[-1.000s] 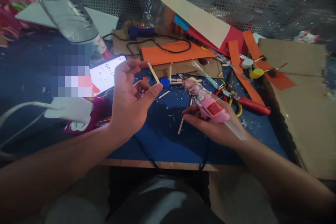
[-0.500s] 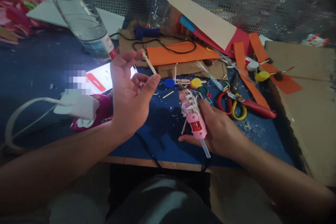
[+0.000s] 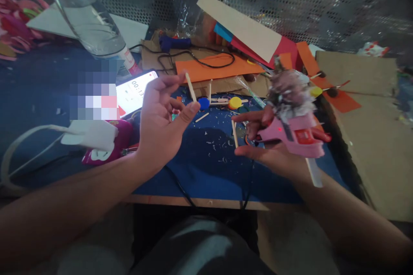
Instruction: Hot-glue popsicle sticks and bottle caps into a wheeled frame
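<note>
The left stick point(image 3: 191, 87) is thin, pale and apparently wooden: judge it light, stiff and dry enough not to slip, but liable to snap if bent. Hold it at its ends with light pressure along its length, leaving the middle free. The right stick point(image 3: 235, 134) looks similar and calls for the same handling. The glue gun point(image 3: 292, 132) is judged heavier, with a rigid pink body; grip it by the body or handle, clear of the front end, which is crusted with scraps and may be hot, since a red light shows on the body. The left stick stands tilted in the left hand point(image 3: 164, 121), above the desk point(image 3: 206, 182), its upper end at a raised fingertip and its lower end at the thumb tip; these fingers are spread by the stick's length and hold it across that gap. The blue cap point(image 3: 203, 103) appears just beside the thumb tip. The right stick is nearly upright between forefinger, above, and thumb, below, of the right hand point(image 3: 275, 158). The other fingers of that hand curl at the glue gun and support it, front end up, with the glue rod point(image 3: 313, 172) projecting from its rear over the wrist; their exact grip is partly hidden.
</note>
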`<state>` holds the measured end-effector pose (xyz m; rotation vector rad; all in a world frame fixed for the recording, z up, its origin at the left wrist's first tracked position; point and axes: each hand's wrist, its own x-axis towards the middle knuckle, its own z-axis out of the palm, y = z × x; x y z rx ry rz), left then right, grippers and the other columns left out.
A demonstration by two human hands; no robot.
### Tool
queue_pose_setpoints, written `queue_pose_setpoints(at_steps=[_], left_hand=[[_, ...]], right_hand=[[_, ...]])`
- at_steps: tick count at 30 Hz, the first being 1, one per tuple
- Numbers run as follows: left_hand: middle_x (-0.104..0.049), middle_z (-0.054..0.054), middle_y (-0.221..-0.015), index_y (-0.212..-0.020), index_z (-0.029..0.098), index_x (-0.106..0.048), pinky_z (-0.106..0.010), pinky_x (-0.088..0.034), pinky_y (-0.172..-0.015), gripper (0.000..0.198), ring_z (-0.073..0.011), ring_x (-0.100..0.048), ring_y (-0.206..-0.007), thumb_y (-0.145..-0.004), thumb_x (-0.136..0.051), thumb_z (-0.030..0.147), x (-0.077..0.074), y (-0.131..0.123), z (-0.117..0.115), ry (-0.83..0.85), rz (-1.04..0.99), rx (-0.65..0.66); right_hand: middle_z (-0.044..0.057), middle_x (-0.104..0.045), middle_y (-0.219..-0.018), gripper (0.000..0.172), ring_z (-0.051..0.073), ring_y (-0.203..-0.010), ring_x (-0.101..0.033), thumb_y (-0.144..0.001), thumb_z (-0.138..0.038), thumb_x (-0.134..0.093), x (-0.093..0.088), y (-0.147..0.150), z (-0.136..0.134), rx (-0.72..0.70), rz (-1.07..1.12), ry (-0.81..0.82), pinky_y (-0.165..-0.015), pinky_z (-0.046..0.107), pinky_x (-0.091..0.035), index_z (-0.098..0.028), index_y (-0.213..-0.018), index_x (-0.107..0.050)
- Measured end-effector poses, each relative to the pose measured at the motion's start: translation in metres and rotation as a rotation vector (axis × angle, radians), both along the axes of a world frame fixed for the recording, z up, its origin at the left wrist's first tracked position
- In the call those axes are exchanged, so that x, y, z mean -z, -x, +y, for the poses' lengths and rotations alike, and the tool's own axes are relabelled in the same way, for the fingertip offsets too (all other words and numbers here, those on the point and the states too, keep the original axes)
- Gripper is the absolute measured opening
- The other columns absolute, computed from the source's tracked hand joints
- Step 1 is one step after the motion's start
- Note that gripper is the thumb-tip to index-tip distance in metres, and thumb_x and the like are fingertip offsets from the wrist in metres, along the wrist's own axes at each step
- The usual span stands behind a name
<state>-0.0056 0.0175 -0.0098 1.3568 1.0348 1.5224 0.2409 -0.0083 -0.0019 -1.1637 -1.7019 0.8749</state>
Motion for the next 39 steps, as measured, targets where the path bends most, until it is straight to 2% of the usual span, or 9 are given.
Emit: queue_pose_setpoints(at_steps=[5, 7, 10, 13, 17, 21, 26, 32, 39], left_hand=[[-0.078, -0.009, -0.139, -0.118, 0.024, -0.064, -0.030, -0.056, -0.074, 0.054, -0.0182, -0.074, -0.097, -0.078, -0.101, 0.029, 0.006, -0.008, -0.008, 0.029, 0.036, 0.246], [-0.080, -0.012, -0.135, -0.116, 0.022, -0.065, -0.027, -0.058, -0.069, 0.055, -0.0196, -0.077, -0.098, -0.075, -0.102, 0.029, 0.011, -0.010, -0.011, -0.032, 0.033, 0.344], [-0.082, -0.012, -0.132, -0.115, 0.022, -0.067, -0.025, -0.059, -0.067, 0.051, -0.0166, -0.077, -0.089, -0.077, -0.101, 0.027, 0.014, -0.010, -0.014, -0.100, 0.054, 0.404], [-0.083, -0.011, -0.127, -0.113, 0.022, -0.068, -0.024, -0.059, -0.063, 0.050, -0.0122, -0.073, -0.076, -0.077, -0.102, 0.026, 0.013, -0.010, -0.017, -0.134, 0.067, 0.414], [-0.084, -0.009, -0.120, -0.112, 0.022, -0.069, -0.023, -0.057, -0.058, 0.051, -0.0092, -0.067, -0.067, -0.074, -0.103, 0.026, 0.009, -0.009, -0.020, -0.098, 0.101, 0.415], [-0.084, -0.011, -0.124, -0.110, 0.021, -0.067, -0.023, -0.058, -0.058, 0.048, -0.0137, -0.075, -0.077, -0.078, -0.102, 0.027, 0.007, -0.010, -0.021, -0.097, 0.112, 0.411], [-0.083, -0.014, -0.128, -0.110, 0.020, -0.065, -0.022, -0.061, -0.060, 0.049, -0.0220, -0.082, -0.099, -0.078, -0.101, 0.029, 0.007, -0.010, -0.021, -0.089, 0.119, 0.410], [-0.083, -0.013, -0.127, -0.112, 0.020, -0.066, -0.021, -0.062, -0.061, 0.048, -0.0189, -0.082, -0.093, -0.079, -0.101, 0.025, 0.008, -0.011, -0.021, -0.142, 0.142, 0.393], [-0.084, -0.012, -0.123, -0.111, 0.020, -0.066, -0.022, -0.062, -0.059, 0.049, -0.0103, -0.073, -0.069, -0.079, -0.101, 0.030, 0.005, -0.011, -0.022, -0.169, 0.200, 0.358]], right_hand=[[-0.002, -0.076, -0.090, 0.053, 0.018, -0.066, -0.060, -0.075, -0.054, -0.100, -0.003, 0.003, 0.001, 0.016, 0.158, -0.102, -0.071, 0.040, -0.058, -0.032, -0.092, -0.056], [0.000, -0.078, -0.098, 0.049, 0.019, -0.067, -0.062, -0.077, -0.055, -0.098, 0.002, 0.002, 0.001, -0.012, 0.158, -0.138, -0.073, 0.043, -0.059, -0.032, -0.094, -0.058], [0.002, -0.081, -0.116, 0.051, 0.019, -0.066, -0.063, -0.075, -0.054, -0.101, 0.009, 0.002, 0.001, -0.081, 0.147, -0.139, -0.071, 0.044, -0.060, -0.036, -0.108, -0.066], [0.001, -0.081, -0.118, 0.052, 0.019, -0.067, -0.062, -0.076, -0.055, -0.099, 0.013, 0.002, 0.002, -0.079, 0.156, -0.146, -0.071, 0.044, -0.061, -0.038, -0.116, -0.070], [0.001, -0.075, -0.097, 0.056, 0.021, -0.071, -0.064, -0.079, -0.065, -0.093, 0.018, 0.001, 0.000, -0.068, 0.035, -0.137, -0.073, 0.044, -0.061, -0.037, -0.123, -0.073], [0.001, -0.070, -0.088, 0.056, 0.022, -0.073, -0.063, -0.086, -0.074, -0.082, 0.015, 0.004, -0.005, -0.020, 0.013, -0.142, -0.072, 0.044, -0.060, -0.037, -0.126, -0.073], [0.002, -0.074, -0.099, 0.049, 0.020, -0.068, -0.059, -0.085, -0.072, -0.083, 0.008, 0.010, -0.008, -0.058, 0.076, -0.199, -0.068, 0.044, -0.060, -0.040, -0.121, -0.071], [-0.001, -0.070, -0.093, 0.046, 0.020, -0.073, -0.063, -0.087, -0.065, -0.087, 0.014, 0.011, -0.007, -0.083, 0.128, -0.164, -0.074, 0.045, -0.061, -0.033, -0.100, -0.056], [0.004, -0.080, -0.119, 0.051, 0.019, -0.068, -0.062, -0.086, -0.070, -0.085, 0.014, 0.014, -0.007, -0.052, 0.095, -0.145, -0.071, 0.047, -0.061, -0.033, -0.100, -0.053]])
